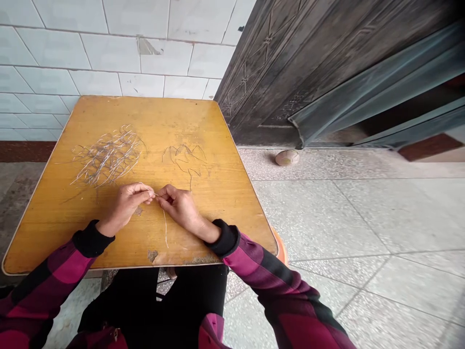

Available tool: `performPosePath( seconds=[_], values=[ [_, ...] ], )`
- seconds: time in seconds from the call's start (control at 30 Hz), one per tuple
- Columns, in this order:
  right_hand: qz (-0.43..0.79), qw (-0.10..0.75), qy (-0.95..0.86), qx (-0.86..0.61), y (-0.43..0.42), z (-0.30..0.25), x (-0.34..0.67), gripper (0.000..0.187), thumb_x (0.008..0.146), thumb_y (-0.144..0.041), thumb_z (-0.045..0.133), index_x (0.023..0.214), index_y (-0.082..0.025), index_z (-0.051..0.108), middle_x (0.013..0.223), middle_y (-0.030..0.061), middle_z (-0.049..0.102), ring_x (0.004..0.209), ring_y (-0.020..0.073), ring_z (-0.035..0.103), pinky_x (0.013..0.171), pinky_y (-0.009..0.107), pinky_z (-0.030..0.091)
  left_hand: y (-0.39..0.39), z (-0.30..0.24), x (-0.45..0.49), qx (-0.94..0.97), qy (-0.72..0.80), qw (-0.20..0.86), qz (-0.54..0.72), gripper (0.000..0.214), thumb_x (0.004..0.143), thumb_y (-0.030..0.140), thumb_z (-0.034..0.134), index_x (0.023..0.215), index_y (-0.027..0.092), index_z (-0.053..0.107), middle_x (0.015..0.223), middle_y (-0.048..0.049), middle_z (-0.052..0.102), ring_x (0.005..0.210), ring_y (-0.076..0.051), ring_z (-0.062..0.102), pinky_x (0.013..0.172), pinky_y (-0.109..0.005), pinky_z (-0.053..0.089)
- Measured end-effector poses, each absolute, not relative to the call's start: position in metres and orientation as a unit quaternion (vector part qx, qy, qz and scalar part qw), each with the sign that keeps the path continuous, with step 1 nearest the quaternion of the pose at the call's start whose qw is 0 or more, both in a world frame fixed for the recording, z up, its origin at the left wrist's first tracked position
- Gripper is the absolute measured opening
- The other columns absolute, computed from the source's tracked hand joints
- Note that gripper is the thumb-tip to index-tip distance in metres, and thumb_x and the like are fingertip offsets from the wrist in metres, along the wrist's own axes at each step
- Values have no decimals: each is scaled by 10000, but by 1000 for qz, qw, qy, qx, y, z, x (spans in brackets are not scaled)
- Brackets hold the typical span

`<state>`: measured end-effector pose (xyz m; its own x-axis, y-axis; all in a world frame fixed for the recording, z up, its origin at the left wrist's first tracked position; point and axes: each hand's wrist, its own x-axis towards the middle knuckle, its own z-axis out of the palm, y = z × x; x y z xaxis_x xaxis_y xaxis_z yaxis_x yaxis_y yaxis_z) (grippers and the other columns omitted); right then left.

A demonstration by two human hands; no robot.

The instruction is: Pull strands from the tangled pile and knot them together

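Note:
Both my hands rest on a worn yellow wooden table [218, 145]. My left hand [126, 203] and my right hand [179, 203] are closed in a pinch on the same thin silvery wire [165, 228], whose loose end trails toward me across the tabletop. A tangled pile of many similar thin wires [107, 157] lies on the table's far left, just beyond my left hand. A smaller group of bent, darker wire pieces [185, 157] lies beyond my right hand.
A white tiled wall [109, 53] runs behind the table. A dark carved metal door [327, 63] stands open at the right. A small round stone-like object [286, 157] lies on the speckled floor [363, 218] by the door. An orange stool edge [282, 245] shows beside the table.

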<state>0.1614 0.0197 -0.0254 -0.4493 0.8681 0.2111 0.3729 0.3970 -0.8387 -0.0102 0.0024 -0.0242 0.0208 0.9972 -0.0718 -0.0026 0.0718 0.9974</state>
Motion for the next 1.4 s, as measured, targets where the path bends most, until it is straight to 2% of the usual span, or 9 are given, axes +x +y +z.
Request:
performPosePath(
  seconds=[0.1, 0.2, 0.47, 0.67, 0.9, 1.13, 1.23, 1.4],
  values=[
    [391, 312, -768, -399, 22, -25, 163, 67, 834, -200, 587, 850, -149, 626, 627, -27, 597, 531, 73, 473, 546, 195, 363, 3, -22, -11, 475, 527, 527, 468, 142, 703, 279, 681, 681, 138, 671, 631, -3, 623, 602, -112, 547, 609, -252, 435],
    [388, 300, -777, -396, 25, -25, 166, 81, 832, -191, 586, 815, -146, 650, 614, -32, 590, 520, 67, 453, 550, 197, 357, 4, -18, -12, 470, 537, 534, 454, 148, 688, 285, 668, 665, 139, 661, 616, -1, 617, 588, -113, 541, 595, -252, 427],
    [338, 318, -801, -379, 24, -23, 169, 137, 863, -165, 538, 803, -148, 660, 646, -6, 614, 549, 82, 492, 569, 207, 375, 4, -16, -13, 471, 539, 552, 428, 151, 684, 278, 665, 634, 137, 645, 586, 1, 602, 544, -103, 522, 568, -249, 402],
    [410, 349, -748, -388, 22, -29, 166, 149, 873, -260, 574, 816, -148, 654, 652, 5, 654, 533, 86, 548, 538, 202, 406, 4, -18, -13, 411, 495, 618, 451, 168, 680, 289, 720, 732, 135, 678, 676, -20, 647, 605, -112, 561, 601, -252, 428],
    [466, 347, -721, -378, 19, -30, 162, 195, 877, -301, 588, 783, -140, 643, 610, 6, 645, 510, 87, 563, 534, 203, 421, 2, -16, -10, 463, 516, 569, 441, 144, 696, 286, 677, 669, 145, 693, 592, -7, 621, 564, -106, 523, 580, -249, 403],
    [436, 295, -771, -359, 25, -29, 167, 121, 844, -235, 617, 838, -142, 693, 619, -22, 612, 527, 68, 464, 536, 197, 358, 3, -9, -12, 478, 541, 561, 404, 129, 641, 272, 636, 604, 151, 663, 532, 2, 591, 514, -107, 502, 532, -248, 378],
    [409, 268, -792, -366, 27, -24, 171, 115, 836, -214, 613, 797, -151, 700, 584, -43, 562, 521, 61, 424, 534, 199, 325, 3, -8, -15, 491, 553, 550, 389, 126, 644, 269, 624, 605, 153, 655, 547, -4, 600, 522, -112, 512, 524, -246, 377],
    [362, 248, -821, -365, 27, -17, 174, 113, 821, -156, 592, 736, -152, 666, 607, -40, 572, 545, 66, 462, 574, 212, 333, 3, -9, -17, 530, 560, 532, 351, 111, 660, 235, 595, 589, 162, 638, 529, 3, 575, 515, -109, 492, 515, -240, 366]
  ],
)
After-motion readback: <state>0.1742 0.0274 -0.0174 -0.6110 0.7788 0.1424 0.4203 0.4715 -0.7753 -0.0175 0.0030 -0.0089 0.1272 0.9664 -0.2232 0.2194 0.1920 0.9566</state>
